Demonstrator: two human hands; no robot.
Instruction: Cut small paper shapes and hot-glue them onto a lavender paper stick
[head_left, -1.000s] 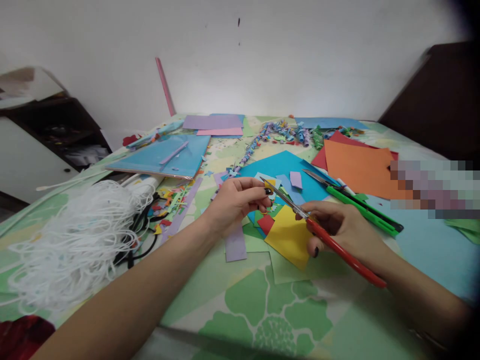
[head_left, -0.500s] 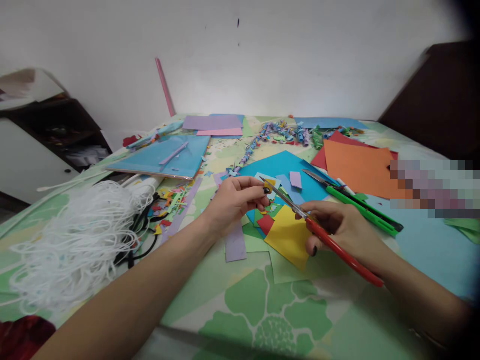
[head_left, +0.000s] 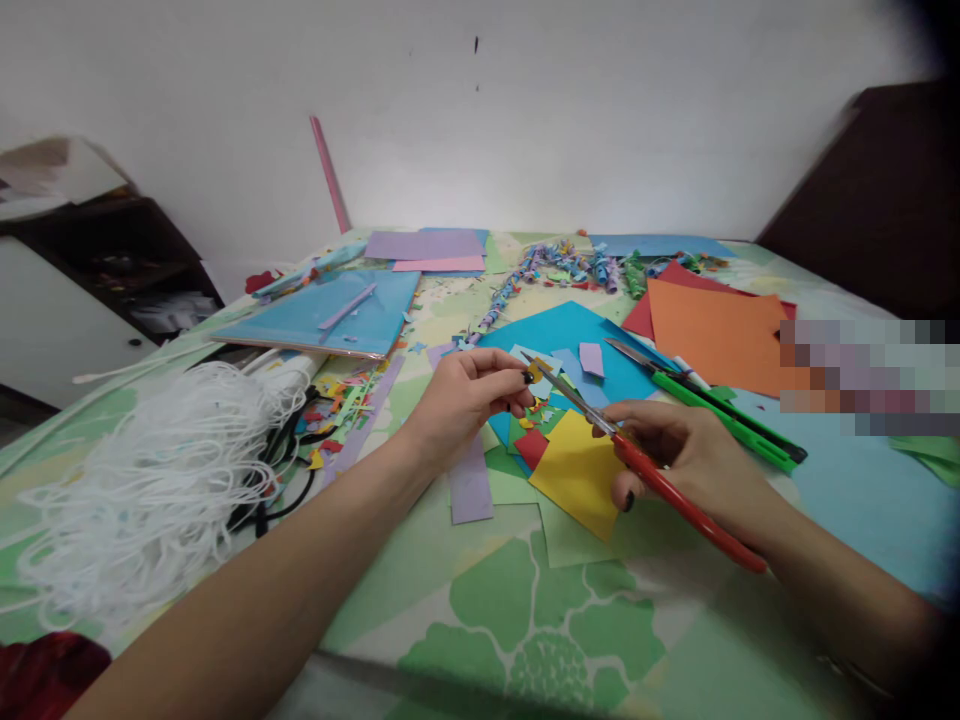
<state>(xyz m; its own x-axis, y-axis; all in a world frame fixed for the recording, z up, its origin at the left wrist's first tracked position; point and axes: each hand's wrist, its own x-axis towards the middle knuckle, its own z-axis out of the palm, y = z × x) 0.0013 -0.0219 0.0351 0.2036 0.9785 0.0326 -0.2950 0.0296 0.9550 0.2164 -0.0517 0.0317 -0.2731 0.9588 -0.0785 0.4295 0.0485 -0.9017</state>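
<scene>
A small yellow paper piece [head_left: 541, 373] is pinched between the thumb and fingers of my left hand [head_left: 469, 400]. My right hand [head_left: 675, 455] is wrapped round red-handled scissors [head_left: 664, 487], whose blades point up and left and meet the yellow piece. Below the blades lies a larger yellow sheet [head_left: 576, 472], with a red scrap [head_left: 532, 450] at its left edge. Behind the scissors are a bright blue sheet [head_left: 574, 325] and a small lilac piece [head_left: 591, 360]. A lilac strip [head_left: 471, 485] lies beneath my left wrist.
White cord [head_left: 150, 480] is heaped at the left. A green cutter [head_left: 731, 420] lies beyond my right hand, near orange paper [head_left: 712, 335]. A curled paper garland [head_left: 499, 300] runs toward the back. A blue pack [head_left: 330, 312] sits back left.
The yellow piece has turned slightly in my left fingers, which have shifted a little left. The scissors and my right hand are nearly where they were.
</scene>
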